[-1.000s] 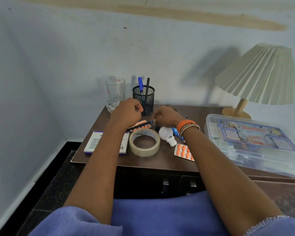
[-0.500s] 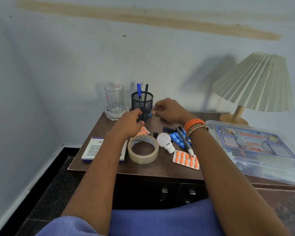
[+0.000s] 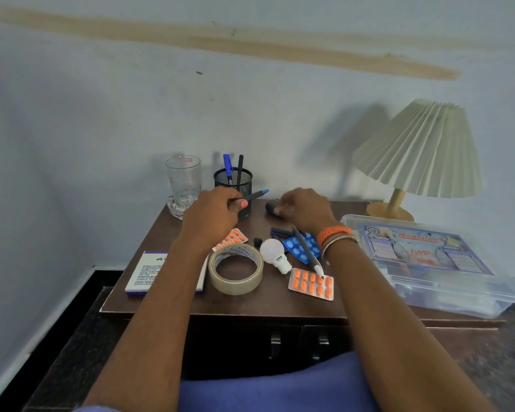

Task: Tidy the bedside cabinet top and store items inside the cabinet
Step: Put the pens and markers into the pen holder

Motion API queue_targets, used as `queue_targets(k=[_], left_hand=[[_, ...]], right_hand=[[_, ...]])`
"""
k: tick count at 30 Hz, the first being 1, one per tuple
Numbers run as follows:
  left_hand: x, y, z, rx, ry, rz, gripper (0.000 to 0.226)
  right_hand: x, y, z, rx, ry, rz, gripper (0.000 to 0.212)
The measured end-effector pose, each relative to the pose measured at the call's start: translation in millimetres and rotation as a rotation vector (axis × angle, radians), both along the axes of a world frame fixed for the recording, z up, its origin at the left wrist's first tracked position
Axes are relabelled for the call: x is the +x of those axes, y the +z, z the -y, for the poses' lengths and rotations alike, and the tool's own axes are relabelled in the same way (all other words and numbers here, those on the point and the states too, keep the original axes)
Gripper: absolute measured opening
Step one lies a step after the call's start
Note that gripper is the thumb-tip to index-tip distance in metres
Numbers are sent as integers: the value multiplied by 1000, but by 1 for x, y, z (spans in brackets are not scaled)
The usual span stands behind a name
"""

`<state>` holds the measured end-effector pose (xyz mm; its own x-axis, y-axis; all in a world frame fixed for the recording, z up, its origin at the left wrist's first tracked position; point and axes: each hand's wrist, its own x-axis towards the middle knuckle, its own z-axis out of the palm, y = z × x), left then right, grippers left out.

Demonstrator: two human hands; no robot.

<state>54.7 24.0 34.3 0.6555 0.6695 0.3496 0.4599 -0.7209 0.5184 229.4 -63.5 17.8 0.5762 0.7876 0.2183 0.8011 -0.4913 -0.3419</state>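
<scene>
My left hand (image 3: 211,217) grips a black pen with a blue tip (image 3: 254,195), held tilted just in front of the black mesh pen holder (image 3: 234,180), which holds two pens. My right hand (image 3: 302,206) hovers over the back of the cabinet top (image 3: 250,301) beside a small dark object (image 3: 270,207), fingers curled; whether it touches that object I cannot tell. On the top lie a tape roll (image 3: 235,269), a white bulb (image 3: 272,252), orange pill strips (image 3: 311,284), a blue pill strip (image 3: 302,246), a grey pen (image 3: 306,251) and a white box (image 3: 155,272).
An empty glass (image 3: 182,185) stands at the back left. A pleated lamp (image 3: 419,153) stands at the back right, with a clear first-aid box (image 3: 428,263) in front of it. Two cabinet door handles (image 3: 296,346) show below the front edge. A wall closes the left side.
My left hand now holds the pen alone, its blue tip raised to the right of the holder. My right hand has let go of it and moved right.
</scene>
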Motion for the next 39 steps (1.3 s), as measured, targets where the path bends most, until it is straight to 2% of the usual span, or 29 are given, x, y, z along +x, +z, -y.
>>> queue_targets(k=[2, 6, 10, 13, 16, 19, 23, 25, 29, 39], left_hand=[[-1, 1, 1, 21, 35, -10, 25], [-4, 4, 4, 45, 57, 10, 27], [-6, 4, 3, 33, 50, -10, 27], [-7, 4, 4, 22, 50, 4, 25], [-6, 8, 5, -3, 64, 61, 28], [-5, 13, 7, -74, 60, 126, 30], [-7, 22, 12, -233, 21, 289, 32], [-9, 25, 14, -319, 1, 346, 33], [-10, 27, 19, -402, -22, 381, 33], [-8, 24, 21, -353, -58, 375, 30]], right_hand=[[-4, -11, -1, -187, 7, 176, 24], [-5, -16, -4, -258, 50, 124, 19], [-3, -18, -6, -226, 74, 53, 12], [0, -12, -6, -27, 126, -29, 10], [-6, 7, -7, 363, 135, -165, 21], [-16, 31, -5, 753, 113, -395, 31], [-24, 54, 0, 1081, 120, -767, 17], [-27, 59, 1, 1129, 132, -846, 15], [-33, 59, 0, 1196, 93, -849, 17], [-35, 56, 0, 1102, 142, -800, 17]])
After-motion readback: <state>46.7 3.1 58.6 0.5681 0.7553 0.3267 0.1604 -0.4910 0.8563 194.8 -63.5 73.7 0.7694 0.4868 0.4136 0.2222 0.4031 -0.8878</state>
